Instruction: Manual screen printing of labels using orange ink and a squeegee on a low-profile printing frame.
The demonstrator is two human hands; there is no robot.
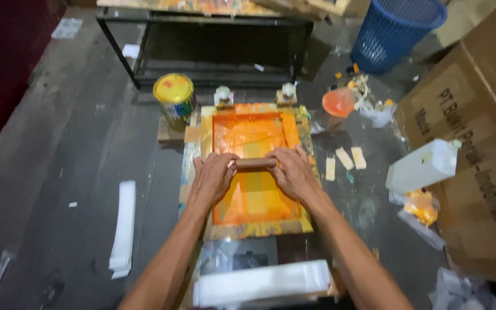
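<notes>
Both hands, left hand [213, 177] and right hand [294, 172], are clamped on the wooden squeegee handle [255, 163], which lies across the middle of the orange-inked printing screen [252, 172] in its wooden frame [259, 229] on the table. Sound practice, in the inspector's judgement, calls for equal pressure from both hands, the blade held square to the frame, and one steady stroke. A yellow-lidded ink tin [174, 97] stands near the frame's far left corner.

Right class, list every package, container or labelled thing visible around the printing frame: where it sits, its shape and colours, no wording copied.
Paint can: left of the frame's top; round, yellow lid, printed label.
White jug: right, on the cardboard; rectangular, lying down.
Cardboard box: far right; large, brown, dark print.
Blue basket: top right; round, mesh.
Both hands, left hand and right hand, grip a wooden squeegee.
</notes>
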